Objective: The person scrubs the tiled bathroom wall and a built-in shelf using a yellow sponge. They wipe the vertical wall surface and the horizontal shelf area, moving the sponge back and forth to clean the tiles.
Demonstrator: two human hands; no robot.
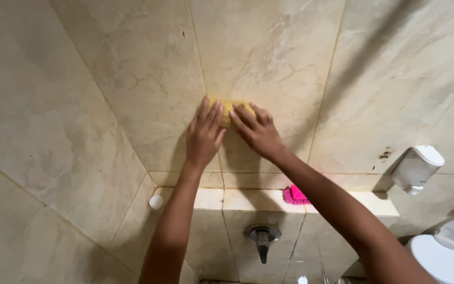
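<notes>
Pressing a yellow rectangular sponge [229, 111] against the beige marble-look tiled wall [132, 68] at the middle of the frame, the left hand [204, 138] and right hand [258, 131] lie flat over it, fingers spread, neither grip closed around it. Below, a tiled ledge [211, 199] carries a pink bristled brush [294, 195] and a small white round cap [155, 202]. A metal tap [262, 237] sits lower centre, a white wall-mounted dispenser [416, 167] at right
</notes>
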